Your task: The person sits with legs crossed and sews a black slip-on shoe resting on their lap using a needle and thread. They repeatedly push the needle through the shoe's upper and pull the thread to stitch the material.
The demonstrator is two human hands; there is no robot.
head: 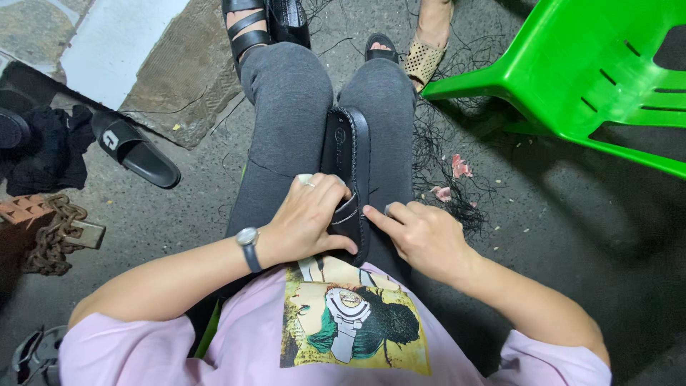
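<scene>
A black leather sandal sole with stitched edges lies along my lap between my grey-trousered knees. My left hand, with a ring and a wristwatch, grips the near end of the sandal and its strap, fingers curled over it. My right hand rests against the sandal's right edge, the index finger pointing at the stitched rim; whether it pinches a needle or thread I cannot tell.
A green plastic chair stands at the right. Black thread scraps litter the ground beside my knee. A black slide sandal, dark cloth and a rusty chain lie at the left. Another person's foot in a tan shoe is at the top.
</scene>
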